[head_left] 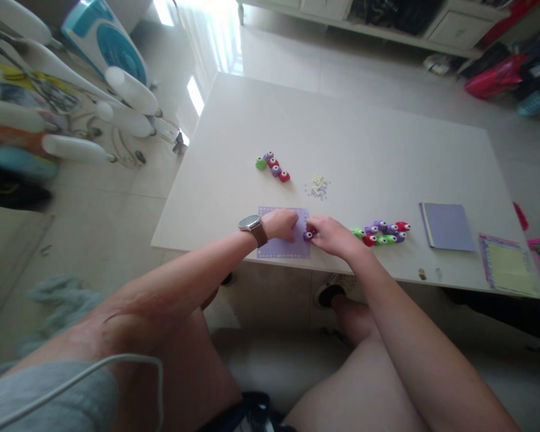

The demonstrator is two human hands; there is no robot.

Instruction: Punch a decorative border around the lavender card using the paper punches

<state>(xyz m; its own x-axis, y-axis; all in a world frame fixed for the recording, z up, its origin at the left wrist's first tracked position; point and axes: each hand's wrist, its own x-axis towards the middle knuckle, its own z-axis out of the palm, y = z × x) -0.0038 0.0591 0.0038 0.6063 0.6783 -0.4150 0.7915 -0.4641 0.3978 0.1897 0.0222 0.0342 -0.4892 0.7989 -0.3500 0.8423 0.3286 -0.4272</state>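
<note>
A purple sheet of paper (276, 247) with small holes along its borders lies at the table's front edge. My left hand (282, 224) rests over the sheet with its fingers curled closed; whatever they may hold is hidden. At the sheet's right edge, my right hand (327, 234) is closed around a small purple paper punch (308, 236) with an eye on top. Just beyond my hands is a small pile of yellow and purple paper bits (318, 186).
Several eyed punches in red, green and purple stand in a back group (276, 170) and a right group (389, 240). Farther right are a paper stack (447, 227) and a yellow bordered sheet (508, 267). Two tiny items, one a small figure (422, 274), lie near the front edge.
</note>
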